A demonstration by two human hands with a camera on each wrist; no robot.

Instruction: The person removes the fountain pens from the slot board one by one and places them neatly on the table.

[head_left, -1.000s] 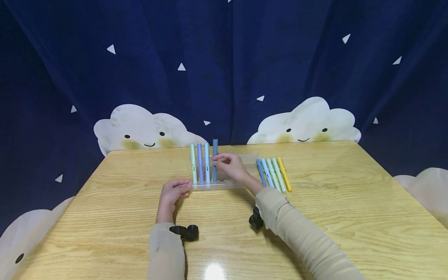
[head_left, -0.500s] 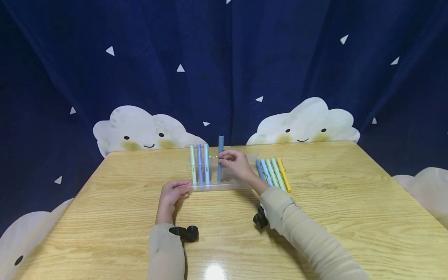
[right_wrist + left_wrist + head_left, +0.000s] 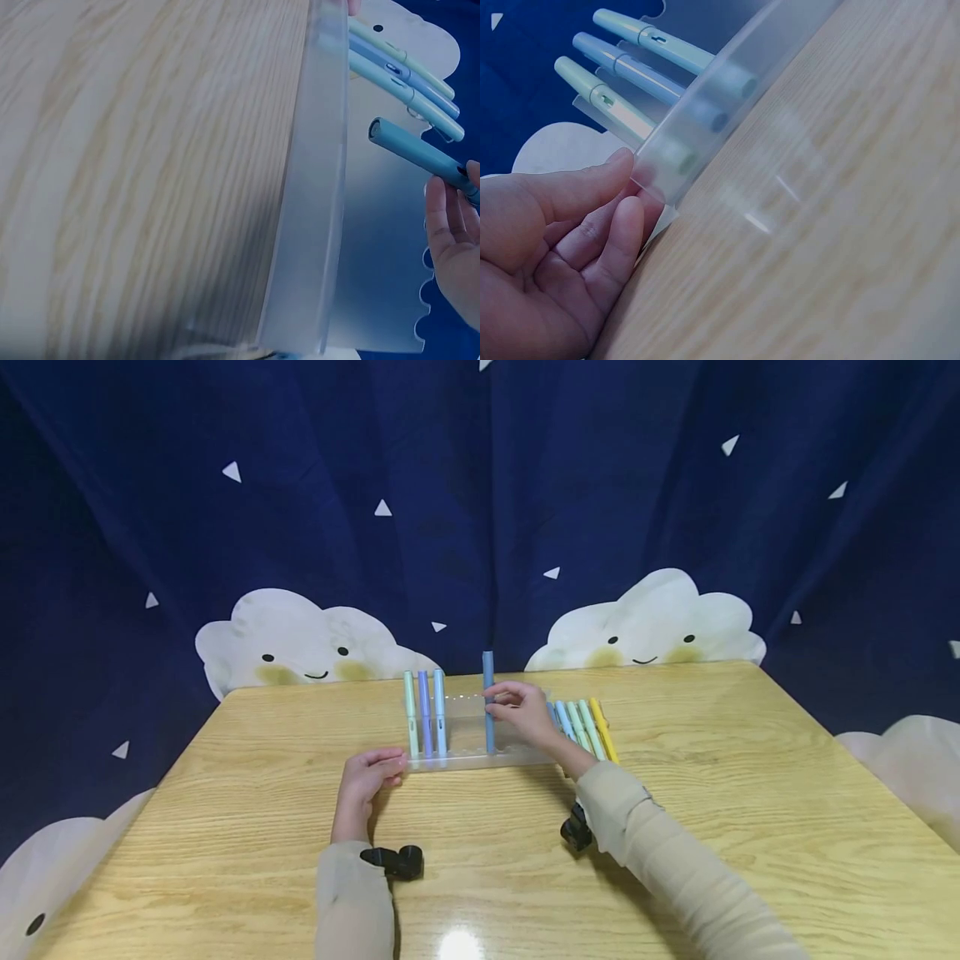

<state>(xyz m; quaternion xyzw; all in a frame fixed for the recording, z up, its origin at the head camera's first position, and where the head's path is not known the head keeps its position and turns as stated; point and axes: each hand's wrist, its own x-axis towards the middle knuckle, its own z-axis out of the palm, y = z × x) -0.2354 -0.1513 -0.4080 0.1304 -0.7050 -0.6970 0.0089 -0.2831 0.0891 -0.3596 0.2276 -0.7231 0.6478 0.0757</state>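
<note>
A clear plastic pen rack [image 3: 457,762] with a scalloped back stands on the table. At its left end my left hand [image 3: 367,781] pinches the corner, thumb in front and fingers behind in the left wrist view. Upright in the rack's left part are a pale green pen [image 3: 411,714], a purple-blue pen [image 3: 426,714] and a light blue pen [image 3: 440,714]. My right hand [image 3: 522,710] pinches a dark blue pen [image 3: 489,668] around its middle. This pen is upright over the rack, its lower end apart from the front ledge [image 3: 311,187] in the right wrist view.
Right of the rack several pens lie side by side on the wooden table [image 3: 480,843], among them a yellow pen [image 3: 602,727] at the outer side; my right hand and forearm partly cover this row. A dark blue curtain [image 3: 480,510] with clouds hangs behind the table.
My right hand has carried the dark blue pen rightward along the rack, away from the light blue pen. The left hand has stayed at the rack's corner.
</note>
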